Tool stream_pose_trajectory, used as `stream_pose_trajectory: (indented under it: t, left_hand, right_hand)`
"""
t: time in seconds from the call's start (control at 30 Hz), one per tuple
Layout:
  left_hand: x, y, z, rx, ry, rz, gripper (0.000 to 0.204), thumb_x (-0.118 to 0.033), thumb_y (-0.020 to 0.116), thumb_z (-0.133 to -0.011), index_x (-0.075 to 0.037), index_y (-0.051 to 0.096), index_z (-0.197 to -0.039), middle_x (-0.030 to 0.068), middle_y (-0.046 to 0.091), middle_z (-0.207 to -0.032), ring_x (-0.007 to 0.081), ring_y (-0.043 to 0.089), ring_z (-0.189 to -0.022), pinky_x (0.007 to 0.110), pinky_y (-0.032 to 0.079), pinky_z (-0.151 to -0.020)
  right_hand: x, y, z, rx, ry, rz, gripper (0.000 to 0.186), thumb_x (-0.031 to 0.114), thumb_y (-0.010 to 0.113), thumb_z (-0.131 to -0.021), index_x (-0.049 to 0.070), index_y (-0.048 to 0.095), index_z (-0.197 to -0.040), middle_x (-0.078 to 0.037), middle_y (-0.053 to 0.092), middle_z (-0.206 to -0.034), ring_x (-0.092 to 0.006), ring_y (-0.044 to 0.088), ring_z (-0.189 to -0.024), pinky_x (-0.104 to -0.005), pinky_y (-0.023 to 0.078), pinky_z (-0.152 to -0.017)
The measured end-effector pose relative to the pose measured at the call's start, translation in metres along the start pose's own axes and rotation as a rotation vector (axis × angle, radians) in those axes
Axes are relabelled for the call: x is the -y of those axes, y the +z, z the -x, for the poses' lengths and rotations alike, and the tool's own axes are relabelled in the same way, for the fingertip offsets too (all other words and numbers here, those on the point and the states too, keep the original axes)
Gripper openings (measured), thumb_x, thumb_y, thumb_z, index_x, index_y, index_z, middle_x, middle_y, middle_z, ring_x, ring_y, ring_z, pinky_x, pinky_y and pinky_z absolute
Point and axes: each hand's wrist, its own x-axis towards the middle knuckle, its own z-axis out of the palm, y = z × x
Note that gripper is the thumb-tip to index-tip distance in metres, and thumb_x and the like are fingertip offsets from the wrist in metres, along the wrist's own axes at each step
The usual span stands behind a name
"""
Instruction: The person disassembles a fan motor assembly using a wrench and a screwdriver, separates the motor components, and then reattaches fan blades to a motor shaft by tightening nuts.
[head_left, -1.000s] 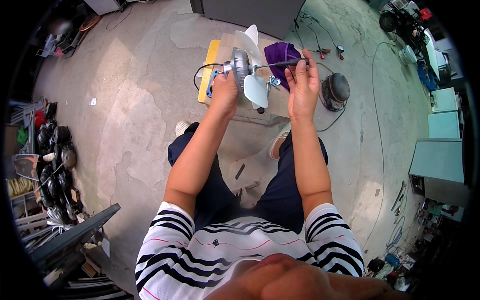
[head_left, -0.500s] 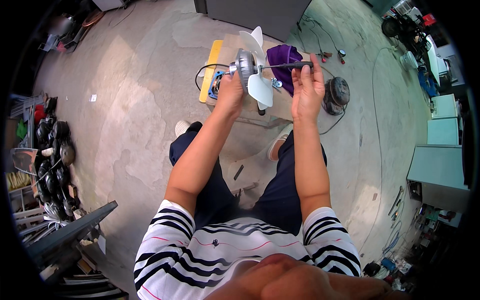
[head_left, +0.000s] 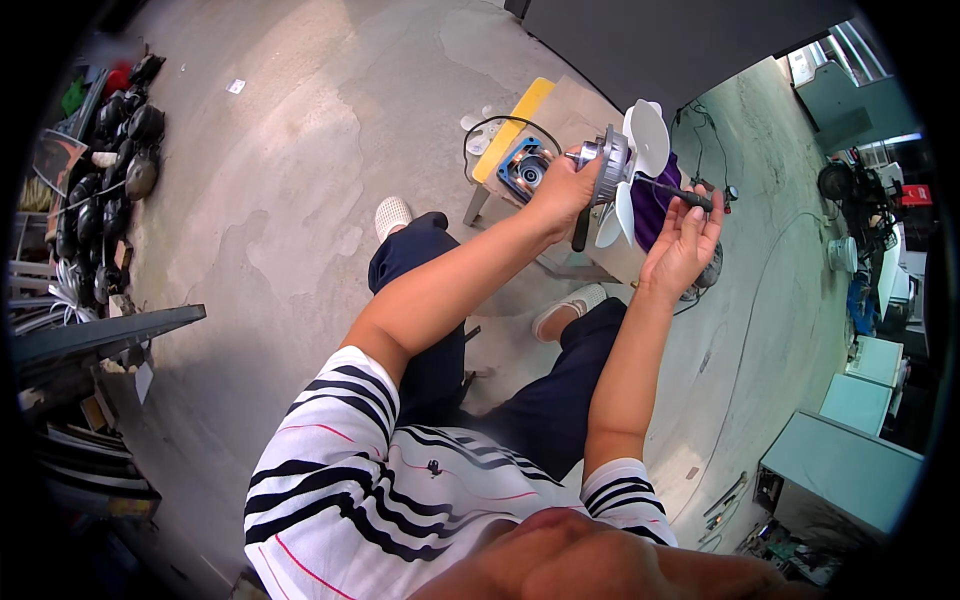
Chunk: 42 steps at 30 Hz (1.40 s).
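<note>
My left hand [head_left: 565,200] grips a silver, finned motor [head_left: 610,165] with white fan blades [head_left: 650,140] attached. My right hand [head_left: 680,245] has its fingers around the dark handle of a screwdriver [head_left: 697,200], whose thin shaft reaches the fan's hub. Just left of the motor, a blue-framed motor housing [head_left: 521,170] with a black cable lies on the low stool, its round centre showing. A black rod-like piece [head_left: 580,230] shows below the motor; what it belongs to is unclear. Purple cloth [head_left: 651,217] lies behind the blades and screwdriver, partly hidden.
The low stool carries cardboard [head_left: 575,100] and a yellow board [head_left: 500,140]. A large dark grey cabinet [head_left: 660,40] stands beyond it. A round black object [head_left: 708,270] sits beside it. Dark bundles [head_left: 110,180] and a metal bar [head_left: 120,330] are at left, pale boxes [head_left: 840,470] and cables at right.
The camera view has turned, so the stool, fan and hands sit further right, at a slant. The blue-framed housing shows more. Both hands keep their grips.
</note>
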Motion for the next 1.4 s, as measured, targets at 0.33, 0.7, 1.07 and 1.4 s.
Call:
stream_pose_trajectory:
  t: [0.33,0.7,1.07,1.4]
  left_hand:
    - [0.008,0.003,-0.009,-0.014,-0.051,0.091,0.026,-0.027,0.057,-0.099,-0.003,0.056,-0.110,0.0028,0.065,-0.092,0.0086,0.063,-0.077,0.025,0.053,-0.068]
    - [-0.001,0.003,-0.001,-0.019,-0.118,0.105,0.027,-0.030,0.058,-0.097,-0.004,0.059,-0.106,0.0021,0.065,-0.091,0.0088,0.064,-0.079,0.026,0.052,-0.070]
    - [-0.011,0.005,0.003,0.011,-0.091,0.022,0.034,-0.034,0.061,-0.096,-0.002,0.061,-0.108,0.0047,0.066,-0.097,0.0127,0.063,-0.086,0.029,0.050,-0.078]
    - [-0.005,-0.003,-0.001,0.012,-0.044,0.027,0.033,-0.031,0.061,-0.095,-0.002,0.057,-0.110,0.0083,0.068,-0.096,0.0161,0.067,-0.083,0.032,0.054,-0.076]
  right_hand:
    - [0.000,-0.002,-0.005,0.017,-0.029,-0.013,0.042,0.011,0.053,-0.100,0.001,0.039,-0.138,-0.011,0.055,-0.127,-0.0193,0.056,-0.115,-0.0348,0.047,-0.096]
    - [0.004,0.009,-0.006,-0.003,-0.034,-0.004,0.040,0.012,0.059,-0.097,0.010,0.048,-0.136,-0.002,0.059,-0.107,-0.0114,0.058,-0.093,-0.0308,0.050,-0.090]
    - [0.001,-0.002,-0.006,0.039,-0.046,0.029,0.043,0.011,0.055,-0.099,0.005,0.043,-0.140,-0.006,0.060,-0.114,-0.0155,0.060,-0.106,-0.0323,0.050,-0.096]
    - [0.003,0.000,-0.006,0.007,-0.044,0.002,0.040,0.014,0.056,-0.099,0.006,0.047,-0.137,-0.005,0.061,-0.113,-0.0123,0.060,-0.101,-0.0311,0.050,-0.095]
